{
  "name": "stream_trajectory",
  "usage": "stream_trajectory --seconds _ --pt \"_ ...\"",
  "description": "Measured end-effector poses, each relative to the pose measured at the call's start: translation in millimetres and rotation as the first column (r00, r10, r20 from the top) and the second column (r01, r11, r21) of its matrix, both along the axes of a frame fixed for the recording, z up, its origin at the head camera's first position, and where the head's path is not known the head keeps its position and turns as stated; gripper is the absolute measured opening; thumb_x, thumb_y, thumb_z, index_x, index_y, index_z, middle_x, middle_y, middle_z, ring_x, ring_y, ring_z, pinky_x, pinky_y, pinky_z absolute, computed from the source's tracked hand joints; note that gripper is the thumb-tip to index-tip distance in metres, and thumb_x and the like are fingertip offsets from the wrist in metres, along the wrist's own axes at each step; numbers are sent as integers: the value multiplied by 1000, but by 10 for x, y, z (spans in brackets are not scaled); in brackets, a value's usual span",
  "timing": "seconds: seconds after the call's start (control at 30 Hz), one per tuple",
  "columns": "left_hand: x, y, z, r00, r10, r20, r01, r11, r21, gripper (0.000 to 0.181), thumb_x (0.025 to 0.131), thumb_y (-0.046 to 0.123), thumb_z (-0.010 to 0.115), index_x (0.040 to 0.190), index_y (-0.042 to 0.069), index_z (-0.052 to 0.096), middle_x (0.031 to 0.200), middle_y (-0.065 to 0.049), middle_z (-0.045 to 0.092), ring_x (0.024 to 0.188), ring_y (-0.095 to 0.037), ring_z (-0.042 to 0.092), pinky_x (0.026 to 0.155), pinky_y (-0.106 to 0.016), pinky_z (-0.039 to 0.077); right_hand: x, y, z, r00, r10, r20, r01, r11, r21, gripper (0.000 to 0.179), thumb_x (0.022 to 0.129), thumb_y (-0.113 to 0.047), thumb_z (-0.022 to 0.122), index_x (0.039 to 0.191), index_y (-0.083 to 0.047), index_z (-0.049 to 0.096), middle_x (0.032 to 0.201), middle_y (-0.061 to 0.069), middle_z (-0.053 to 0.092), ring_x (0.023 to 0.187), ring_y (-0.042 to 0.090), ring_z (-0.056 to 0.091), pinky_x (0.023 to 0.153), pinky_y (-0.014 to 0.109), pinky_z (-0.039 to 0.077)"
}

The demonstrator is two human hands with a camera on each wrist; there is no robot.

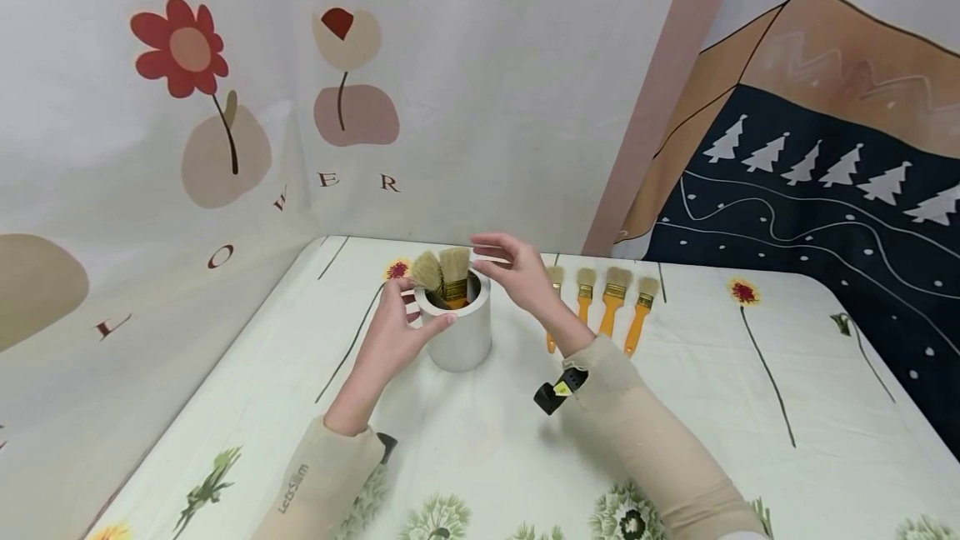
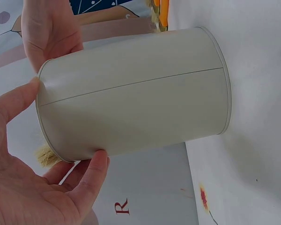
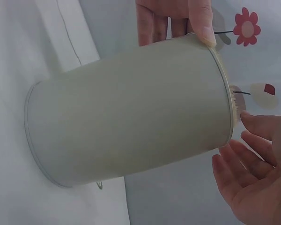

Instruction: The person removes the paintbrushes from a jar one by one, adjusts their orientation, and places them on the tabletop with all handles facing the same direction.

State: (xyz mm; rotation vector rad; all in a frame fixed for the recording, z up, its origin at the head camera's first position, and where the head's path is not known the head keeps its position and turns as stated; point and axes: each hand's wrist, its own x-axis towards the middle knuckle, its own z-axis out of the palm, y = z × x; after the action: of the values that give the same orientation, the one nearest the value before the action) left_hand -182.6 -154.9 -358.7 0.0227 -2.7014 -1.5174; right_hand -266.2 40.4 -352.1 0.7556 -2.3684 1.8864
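Observation:
A white cylindrical container (image 1: 459,345) stands on the table. My left hand (image 1: 390,330) grips its upper left side, the thumb at the rim and the fingers round the wall, as the left wrist view also shows. Two paintbrushes stand in the container bristles up: a wide brush (image 1: 453,263) and a second brush (image 1: 427,270) leaning left. Their handles are mostly hidden inside. Beside the right of the rim is my right hand (image 1: 517,273), fingers loosely bent with nothing between them. In the right wrist view its fingertips (image 3: 218,161) come right at the container's edge.
Several orange-handled paintbrushes (image 1: 613,297) lie in a row right of the container, partly behind my right forearm. A flower-print cloth (image 1: 705,407) covers the table. Printed fabric (image 1: 487,90) hangs behind it and along the left.

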Motion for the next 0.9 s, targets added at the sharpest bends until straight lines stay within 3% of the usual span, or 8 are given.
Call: stream_trajectory --seconds 0.27,0.5,0.77,0.9 --pt "9 2 7 1000 5 0 -5 1000 -1 79 89 26 76 144 -2 26 150 -20 35 139 -38 44 115 -48 46 -14 -75 0 999 27 -20 -26 999 44 39 95 -8 65 134 -2 59 137 16 60 129 32 58 110 42 51" --pt "0 4 4 1000 2 -5 -2 1000 -1 79 89 25 76 144 -2 25 150 -20 35 139 -38 44 114 -48 46 3 -97 25 997 12 -75 -5 997 82 32 94 -6 67 126 -1 64 128 16 66 119 30 62 106 40 54" --pt "12 0 -1 1000 1 -12 -1 1000 -4 79 89 25 75 144 -3 25 150 -22 34 138 -39 45 114 -48 47 49 -80 76 994 -22 -111 36 990 134 20 94 -7 67 113 -4 69 113 14 70 101 27 67 87 36 60" --pt "14 1 -4 1000 4 -5 -4 1000 -4 79 90 26 75 144 -2 25 151 -22 35 139 -39 45 114 -48 46 81 -59 117 993 -29 -116 41 994 104 18 95 -8 66 112 -3 69 113 15 70 101 27 67 88 35 60"
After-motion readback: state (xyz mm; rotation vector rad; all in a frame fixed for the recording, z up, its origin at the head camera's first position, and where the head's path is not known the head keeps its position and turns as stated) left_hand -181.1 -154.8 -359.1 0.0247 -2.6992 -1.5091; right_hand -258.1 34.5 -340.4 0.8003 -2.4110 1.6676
